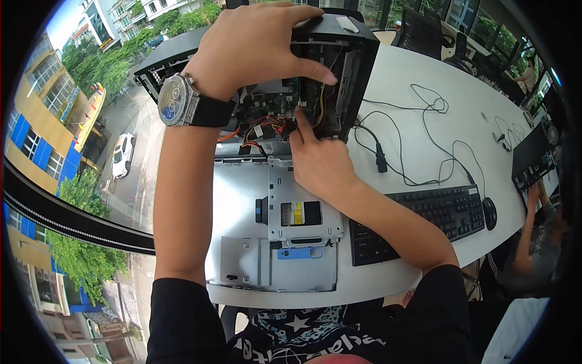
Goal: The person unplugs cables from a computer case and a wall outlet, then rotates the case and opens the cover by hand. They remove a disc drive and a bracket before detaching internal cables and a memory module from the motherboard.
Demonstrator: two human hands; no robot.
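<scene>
Case lies open on the surface, directly ahead of you, with its interior exposed. Judged from this layout, the opening stage is complete: the side is off, and the drive cage lies flat out of the case, just in front of it. Work on the inside appears to be under way and unfinished, since the wires remain bundled in the case and the board behind them is in place. Your left hand grasps the case's upper frame, fingers spread over the edge. Your right hand reaches inside with the index finger extended to the wires and the other fingers folded; you cannot tell whether it pinches a connector. Keyboard and mouse lie to the right, apart from the case.
</scene>
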